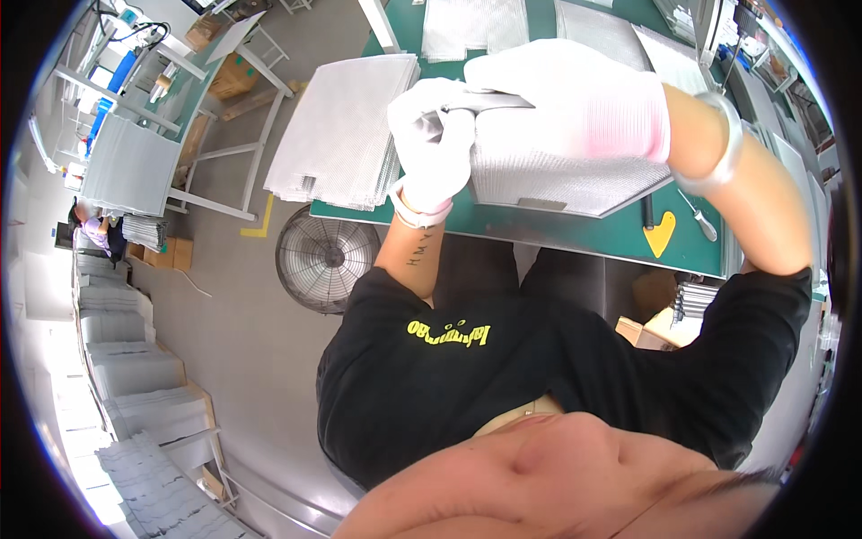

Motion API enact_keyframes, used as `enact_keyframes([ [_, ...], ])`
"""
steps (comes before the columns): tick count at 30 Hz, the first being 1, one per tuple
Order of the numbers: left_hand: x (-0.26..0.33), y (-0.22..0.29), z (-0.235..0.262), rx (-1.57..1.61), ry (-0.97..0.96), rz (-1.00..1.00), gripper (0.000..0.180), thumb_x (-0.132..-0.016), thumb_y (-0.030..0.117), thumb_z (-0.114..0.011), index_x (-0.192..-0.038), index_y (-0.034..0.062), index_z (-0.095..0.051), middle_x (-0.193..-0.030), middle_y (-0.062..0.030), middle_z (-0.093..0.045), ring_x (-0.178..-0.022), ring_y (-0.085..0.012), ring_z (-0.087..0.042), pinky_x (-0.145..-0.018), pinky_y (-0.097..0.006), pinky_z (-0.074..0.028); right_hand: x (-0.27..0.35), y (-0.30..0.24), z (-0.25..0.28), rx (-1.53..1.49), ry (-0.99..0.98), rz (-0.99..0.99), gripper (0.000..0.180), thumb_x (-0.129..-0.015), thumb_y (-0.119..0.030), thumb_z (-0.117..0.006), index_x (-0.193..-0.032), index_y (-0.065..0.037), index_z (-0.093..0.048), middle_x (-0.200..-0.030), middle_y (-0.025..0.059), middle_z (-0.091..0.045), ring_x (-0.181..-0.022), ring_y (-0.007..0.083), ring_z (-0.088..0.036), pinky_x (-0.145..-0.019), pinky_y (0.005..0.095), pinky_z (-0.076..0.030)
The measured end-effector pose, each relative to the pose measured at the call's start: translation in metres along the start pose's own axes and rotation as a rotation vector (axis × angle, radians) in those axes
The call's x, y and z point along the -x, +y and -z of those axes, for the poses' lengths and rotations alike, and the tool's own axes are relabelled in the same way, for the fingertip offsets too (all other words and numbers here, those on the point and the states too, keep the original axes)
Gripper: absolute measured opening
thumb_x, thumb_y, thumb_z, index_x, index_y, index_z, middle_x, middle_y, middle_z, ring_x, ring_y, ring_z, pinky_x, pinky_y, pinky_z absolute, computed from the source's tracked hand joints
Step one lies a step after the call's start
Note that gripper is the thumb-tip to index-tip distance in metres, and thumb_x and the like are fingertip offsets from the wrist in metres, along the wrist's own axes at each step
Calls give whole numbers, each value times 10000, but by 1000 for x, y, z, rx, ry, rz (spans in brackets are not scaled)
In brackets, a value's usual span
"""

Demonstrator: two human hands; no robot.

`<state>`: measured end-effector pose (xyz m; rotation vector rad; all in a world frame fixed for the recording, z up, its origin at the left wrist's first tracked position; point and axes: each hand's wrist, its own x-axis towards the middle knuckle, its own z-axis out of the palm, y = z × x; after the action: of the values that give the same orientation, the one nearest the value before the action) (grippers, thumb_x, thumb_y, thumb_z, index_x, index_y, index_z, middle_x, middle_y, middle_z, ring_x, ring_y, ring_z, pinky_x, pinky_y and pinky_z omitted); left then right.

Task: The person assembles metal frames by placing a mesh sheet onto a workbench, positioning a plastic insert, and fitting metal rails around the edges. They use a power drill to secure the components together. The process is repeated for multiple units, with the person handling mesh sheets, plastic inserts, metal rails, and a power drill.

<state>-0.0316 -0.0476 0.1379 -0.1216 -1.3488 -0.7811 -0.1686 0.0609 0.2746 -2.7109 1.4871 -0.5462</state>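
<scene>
Both of my hands wear white gloves and meet above a silvery, fine-textured panel (575, 184) lying on the green table (539, 232). My left hand (433, 135) is closed, its thumb and fingers pinching one end of a thin, flat grey piece (494, 101); its exact kind cannot be made out. From the right, my right hand (561, 99) reaches over with its fingers closed on the same piece. The glove hides part of that piece and the far part of the panel. A stack of pale, thin sheets (337, 126) lies just left of my left hand.
Near the table's front right lie a yellow flat scraper-like tool (661, 235) and a screwdriver (705, 220). More silvery sheets (476, 27) lie at the back. A round floor fan (333, 258) stands left of the table, beyond it another workbench (135, 157) with sheets.
</scene>
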Motion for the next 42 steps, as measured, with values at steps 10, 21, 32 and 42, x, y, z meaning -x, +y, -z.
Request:
enact_keyframes([
  [10,-9,3,7,-136,-174,-132,267,-832,-100,-576,-1080,-8,-614,-887,-130,-679,-834,-184,-655,-748,-303,-523,11,5,-1,-9,-130,28,382,-942,-127,-647,-1300,3,-627,-1286,195,-643,-1146,330,-646,-1010,370,-509],
  [21,0,13,5,-17,-18,193,173,-869,-43,-628,-1035,-3,-653,-1006,-97,-673,-880,-161,-651,-739,-302,-528,15,9,2,-78,-116,57,398,-918,-93,-671,-1300,10,-631,-1323,182,-630,-1213,307,-620,-1043,356,-488],
  [32,2,15,9,-206,9,165,163,-900,-32,-609,-1047,9,-665,-1003,-83,-677,-888,-174,-634,-793,-297,-511,14,19,-1,116,-12,226,389,-923,-126,-667,-1291,0,-640,-1295,192,-643,-1167,309,-644,-1012,364,-513],
  [42,9,-13,9,-203,-201,109,149,-895,-46,-569,-1041,-43,-597,-984,-123,-613,-894,-185,-587,-818,-302,-496,32,5,6,72,129,-56,420,-929,-116,-652,-1330,-15,-580,-1201,129,-656,-1098,248,-648,-954,340,-525],
])
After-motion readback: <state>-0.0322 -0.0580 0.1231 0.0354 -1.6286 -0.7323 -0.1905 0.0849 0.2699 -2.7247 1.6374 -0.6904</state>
